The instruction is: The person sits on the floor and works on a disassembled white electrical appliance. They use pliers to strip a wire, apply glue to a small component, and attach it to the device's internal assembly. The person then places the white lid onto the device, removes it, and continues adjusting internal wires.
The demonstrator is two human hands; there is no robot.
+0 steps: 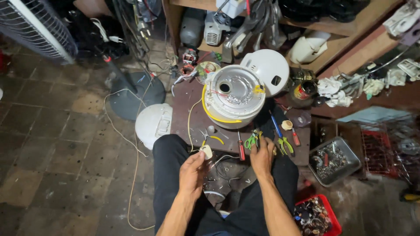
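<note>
Head view, looking down. Left hand [192,168] pinches a small cream part [207,151] between thumb and fingertips, wires trailing from it; what the part is stays unclear. Right hand [261,156] curls down over green-handled scissors [250,140]; whether the fingers actually grip them cannot be told. Upturned white appliance body [232,97] sits at the middle of the dark low table [183,113]. Red screwdriver [240,148] lies between the hands. Tile floor [65,144] opens left; shelves crowd right.

Small cream plastic part [207,151] with yellow wire, pinched above the lap; green-handled scissors [251,140] lying on the dark board.
</note>
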